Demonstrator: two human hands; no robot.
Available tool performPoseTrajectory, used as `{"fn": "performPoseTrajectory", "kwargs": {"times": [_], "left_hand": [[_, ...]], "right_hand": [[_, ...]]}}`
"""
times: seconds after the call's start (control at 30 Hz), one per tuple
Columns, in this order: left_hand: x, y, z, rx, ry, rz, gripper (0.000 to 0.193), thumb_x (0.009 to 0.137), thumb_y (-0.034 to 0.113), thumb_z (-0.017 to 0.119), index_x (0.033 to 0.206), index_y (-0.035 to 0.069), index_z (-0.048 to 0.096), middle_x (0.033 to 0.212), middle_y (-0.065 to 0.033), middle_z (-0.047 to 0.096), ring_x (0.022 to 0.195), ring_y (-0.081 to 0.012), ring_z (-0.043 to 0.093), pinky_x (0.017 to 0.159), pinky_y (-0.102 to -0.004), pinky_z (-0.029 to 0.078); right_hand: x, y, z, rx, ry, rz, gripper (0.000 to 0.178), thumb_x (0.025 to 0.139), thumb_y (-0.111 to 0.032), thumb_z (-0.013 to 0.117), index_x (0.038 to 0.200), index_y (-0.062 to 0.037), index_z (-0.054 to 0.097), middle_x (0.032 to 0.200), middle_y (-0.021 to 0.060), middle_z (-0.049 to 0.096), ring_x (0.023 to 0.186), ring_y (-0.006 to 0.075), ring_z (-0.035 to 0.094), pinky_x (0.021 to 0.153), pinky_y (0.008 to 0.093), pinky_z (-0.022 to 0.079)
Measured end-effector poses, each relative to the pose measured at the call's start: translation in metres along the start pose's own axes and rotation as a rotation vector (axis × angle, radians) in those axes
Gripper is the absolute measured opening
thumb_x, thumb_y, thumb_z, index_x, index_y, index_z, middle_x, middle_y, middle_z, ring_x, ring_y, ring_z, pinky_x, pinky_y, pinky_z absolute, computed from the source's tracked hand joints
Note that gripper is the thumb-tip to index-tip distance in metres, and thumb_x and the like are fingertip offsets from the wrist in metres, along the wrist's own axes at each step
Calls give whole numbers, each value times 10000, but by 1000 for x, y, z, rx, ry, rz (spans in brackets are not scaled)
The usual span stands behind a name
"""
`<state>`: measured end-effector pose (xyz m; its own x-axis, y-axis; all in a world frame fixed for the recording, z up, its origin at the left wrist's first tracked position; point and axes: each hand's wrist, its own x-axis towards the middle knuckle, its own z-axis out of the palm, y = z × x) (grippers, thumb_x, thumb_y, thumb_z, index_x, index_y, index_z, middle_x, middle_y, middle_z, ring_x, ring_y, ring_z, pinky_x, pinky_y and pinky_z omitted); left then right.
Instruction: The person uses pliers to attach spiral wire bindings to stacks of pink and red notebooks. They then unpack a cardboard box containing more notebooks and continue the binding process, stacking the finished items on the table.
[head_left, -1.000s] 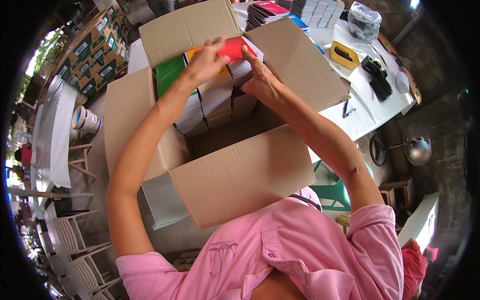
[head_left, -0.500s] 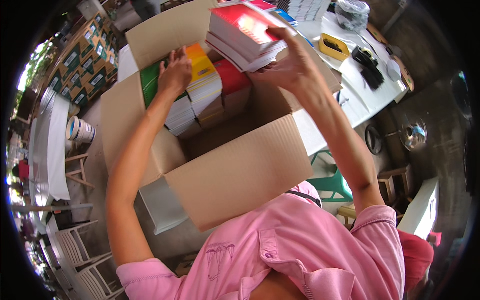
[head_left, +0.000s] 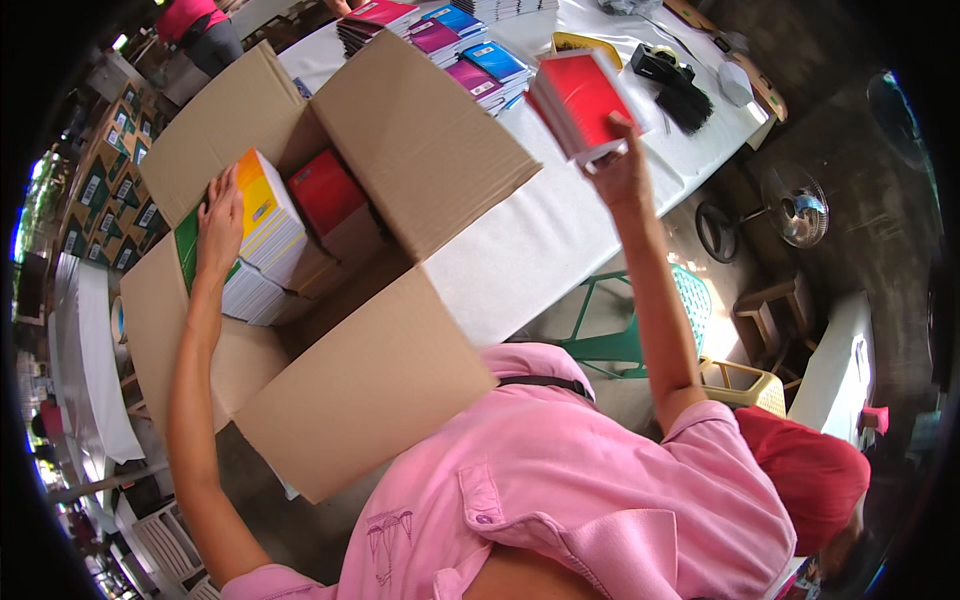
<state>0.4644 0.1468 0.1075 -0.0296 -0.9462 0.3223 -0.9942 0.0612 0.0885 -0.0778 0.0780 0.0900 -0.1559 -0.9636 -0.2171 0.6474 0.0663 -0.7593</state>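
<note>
An opened cardboard box (head_left: 365, 400) stands before me with its flaps spread. Inside it are a stack of yellow-covered books (head_left: 262, 200), a stack of green-covered books (head_left: 250, 300) and a lower stack of red-covered books (head_left: 325, 192). My left hand (head_left: 222, 222) lies on top of the green and yellow stacks, its fingers stretched out and holding nothing. Out to the right, my right hand (head_left: 620, 172) grips a stack of red books (head_left: 580, 95) by its near end, tilted above the table. The bottom of the box is partly in shadow.
The white-covered table (head_left: 520, 260) bears purple books (head_left: 472, 78), blue books (head_left: 496, 60), a yellow tray (head_left: 588, 45), a black tape dispenser (head_left: 660, 66) and a black brush (head_left: 688, 106). A green chair (head_left: 610, 345) and a fan (head_left: 797, 208) stand at right. Another person (head_left: 198, 30) is far left.
My right hand has carried the red books from above the box to the right, over the table. My left hand stays on the books in the box. The view has swung right.
</note>
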Motion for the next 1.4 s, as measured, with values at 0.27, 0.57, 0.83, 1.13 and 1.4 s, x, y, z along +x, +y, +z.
{"fn": "performPoseTrajectory", "kwargs": {"times": [0.27,0.57,0.83,1.13,1.4], "left_hand": [[-5,7,-12,-63,-68,-19,458,1019,272,299,1455,134,321,1507,-51,318,1420,-283,211,1120,-478,161],[-1,49,-47,457,-158,-80,482,978,285,419,1446,197,341,1495,-7,336,1404,-313,228,1102,-593,159],[-41,143,-49,377,-51,116,690,839,386,611,1448,210,338,1518,-2,292,1421,-304,180,1124,-554,144],[-88,134,-76,246,134,-114,722,828,227,671,1458,217,320,1539,-40,240,1423,-317,178,1112,-523,180],[-112,119,-94,92,253,-160,689,849,191,653,1455,200,324,1517,-74,286,1401,-356,219,1082,-543,212]], "right_hand": [[32,125,-57,65,47,411,573,674,-355,772,1166,-163,549,1210,84,521,1134,246,474,981,473,344],[36,209,-79,111,-57,637,266,797,-295,712,987,-118,652,1019,54,601,909,194,563,757,377,481],[20,118,-103,-754,-649,860,541,910,-302,612,1298,31,434,1104,176,579,1006,238,591,889,323,507],[-77,-71,74,-754,-1559,537,274,926,-165,569,1021,90,602,931,139,626,863,204,628,788,321,501],[-69,91,267,-1653,-1110,-310,481,913,-413,533,1031,42,632,853,127,639,832,229,642,729,390,514]]}}
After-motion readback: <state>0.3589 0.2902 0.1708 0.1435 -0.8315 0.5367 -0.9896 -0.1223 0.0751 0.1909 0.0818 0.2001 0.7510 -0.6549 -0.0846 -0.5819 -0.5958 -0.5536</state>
